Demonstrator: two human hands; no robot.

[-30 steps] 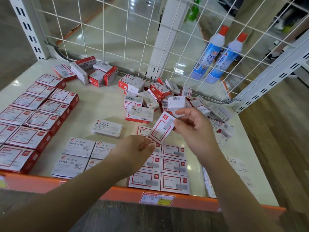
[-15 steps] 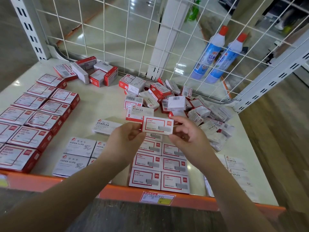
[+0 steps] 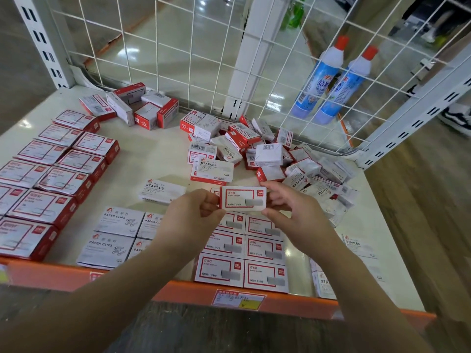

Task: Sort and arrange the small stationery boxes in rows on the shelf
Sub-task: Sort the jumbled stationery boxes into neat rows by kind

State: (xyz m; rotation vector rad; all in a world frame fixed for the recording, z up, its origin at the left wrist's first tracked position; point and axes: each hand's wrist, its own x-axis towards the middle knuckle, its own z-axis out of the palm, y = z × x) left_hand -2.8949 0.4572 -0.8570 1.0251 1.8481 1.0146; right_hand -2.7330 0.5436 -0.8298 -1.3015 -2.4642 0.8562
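Note:
Both hands hold one small white staple box with a red frame (image 3: pixel 242 197) level above the shelf. My left hand (image 3: pixel 191 214) pinches its left end and my right hand (image 3: pixel 293 212) pinches its right end. Just below it lie two columns of matching red-framed staple boxes (image 3: pixel 242 261), reaching to the shelf's front edge. A jumbled pile of mixed small boxes (image 3: pixel 270 156) sits behind, near the wire back. Grey paper clip boxes (image 3: pixel 112 235) lie in rows to the left of my left arm.
Larger red-sided boxes (image 3: pixel 51 179) fill rows at the far left, with a loose cluster (image 3: pixel 137 108) behind them. Single grey staples boxes (image 3: pixel 160 191) lie mid-shelf and at the right (image 3: pixel 356 247). The orange front lip (image 3: pixel 178 291) and wire mesh back (image 3: pixel 178 59) bound the shelf.
The box was tilted in my right hand alone a second ago. My left hand came up and took its left end, and the box is now level, lower and facing me.

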